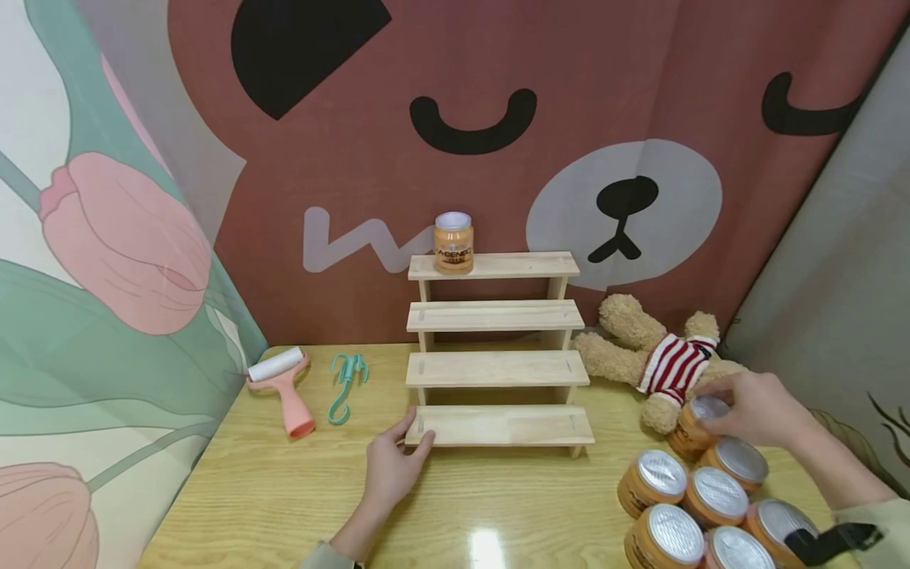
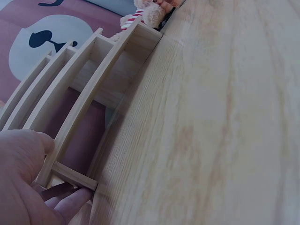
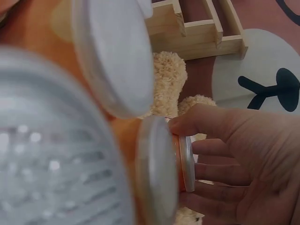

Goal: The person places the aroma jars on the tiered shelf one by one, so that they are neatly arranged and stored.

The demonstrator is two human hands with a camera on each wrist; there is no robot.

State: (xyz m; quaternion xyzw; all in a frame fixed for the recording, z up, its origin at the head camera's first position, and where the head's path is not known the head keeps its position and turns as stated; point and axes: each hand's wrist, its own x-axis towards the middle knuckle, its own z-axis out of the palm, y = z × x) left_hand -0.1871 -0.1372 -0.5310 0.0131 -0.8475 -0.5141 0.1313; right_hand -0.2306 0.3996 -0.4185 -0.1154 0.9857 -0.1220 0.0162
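A four-step wooden shelf stand (image 1: 498, 367) stands on the table, seen at an angle in the left wrist view. My left hand (image 1: 392, 466) grips the left end of its lowest step, thumb on the front edge and fingers round the side support (image 2: 75, 176). At the right my right hand (image 1: 757, 407) holds an orange jar (image 1: 688, 431) with a silvery lid, fingers about its upper part. Several similar jars (image 1: 718, 494) stand close to it. One more jar (image 1: 453, 245) sits on the top step, toward the left.
A teddy bear (image 1: 675, 367) in a striped shirt lies between the stand and the jars. Left of the stand are a pink-handled lint roller (image 1: 287, 391) and a green hook (image 1: 346, 387). A printed curtain (image 1: 341, 158) hangs behind the table.
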